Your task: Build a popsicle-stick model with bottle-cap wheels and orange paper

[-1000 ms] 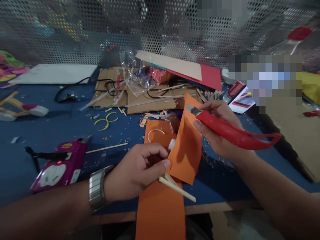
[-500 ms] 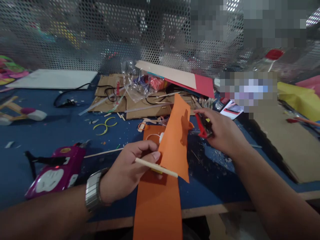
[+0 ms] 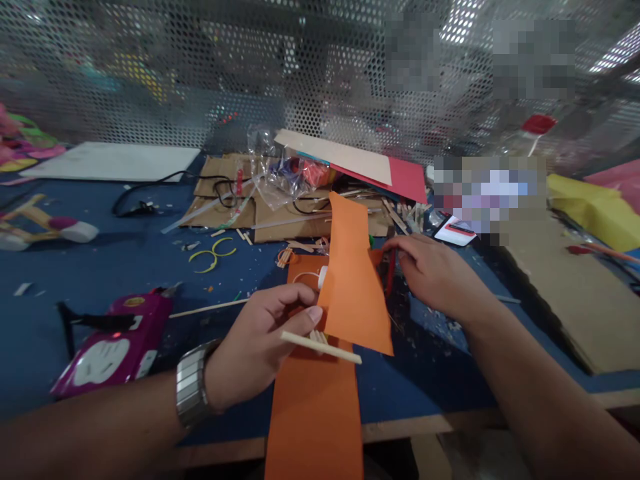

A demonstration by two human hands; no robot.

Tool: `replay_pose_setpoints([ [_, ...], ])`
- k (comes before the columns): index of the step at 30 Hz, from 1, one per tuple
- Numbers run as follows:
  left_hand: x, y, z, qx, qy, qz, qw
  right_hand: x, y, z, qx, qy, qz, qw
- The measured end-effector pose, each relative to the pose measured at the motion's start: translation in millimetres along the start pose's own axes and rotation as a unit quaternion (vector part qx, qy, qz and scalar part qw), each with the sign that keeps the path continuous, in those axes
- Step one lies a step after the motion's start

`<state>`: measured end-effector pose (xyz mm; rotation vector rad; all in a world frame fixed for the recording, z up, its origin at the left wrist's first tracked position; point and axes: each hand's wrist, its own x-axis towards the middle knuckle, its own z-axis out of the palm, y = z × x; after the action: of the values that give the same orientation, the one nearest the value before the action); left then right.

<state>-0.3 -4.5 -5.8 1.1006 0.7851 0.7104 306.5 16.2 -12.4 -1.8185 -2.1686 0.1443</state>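
Now, in the head view, the right hand (image 3: 434, 275) no longer holds the red cutter up over the paper as it did a second ago; it has come down to the blue table (image 3: 125, 267), fingers loosely spread and flat, with only a red sliver of the cutter (image 3: 389, 275) showing beside the fingertips, so I cannot tell whether it is released or still touched. The left hand (image 3: 260, 343) keeps its pinch on the wooden stick (image 3: 323, 347) and the lower edge of the orange sheet (image 3: 354, 280), whose upper part stands upright and curls back. To my eye the cutting pause leaves the sheet held by one hand only.

A second orange strip (image 3: 315, 420) runs over the near table edge toward the body. Left of the left hand lies a purple glue gun (image 3: 113, 340), near but apart. Cardboard pieces (image 3: 280, 213) crowd the far side; the bare table to the right of the right forearm gives the most room.
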Motion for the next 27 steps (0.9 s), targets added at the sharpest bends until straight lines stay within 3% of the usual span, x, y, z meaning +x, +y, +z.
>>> replay_pose_setpoints([
  [7, 2.2, 1.8, 1.8, -0.025, 0.015, -0.004, 1.0, 1.1, -5.9, 0.0, -0.028, 0.044, -0.025, 0.998],
  [13, 0.0, 3.4, 1.2, 0.011, 0.013, 0.016, 1.0, -1.7, -30.4, 1.4, 0.068, 0.008, -0.095, 0.993],
  [17, -0.3, 1.4, 0.1, 0.032, 0.016, 0.033, 0.999, -9.3, -43.1, 3.4, 0.143, -0.02, -0.094, 0.985],
  [21, -1.1, 0.0, -0.3, 0.019, 0.004, 0.063, 0.998, -17.7, -44.8, 3.9, 0.208, 0.013, -0.09, 0.974],
  [27, -4.6, 2.4, -2.4, -0.011, 0.017, 0.033, 0.999, -25.9, -50.8, 3.2, 0.282, 0.032, -0.171, 0.943],
])
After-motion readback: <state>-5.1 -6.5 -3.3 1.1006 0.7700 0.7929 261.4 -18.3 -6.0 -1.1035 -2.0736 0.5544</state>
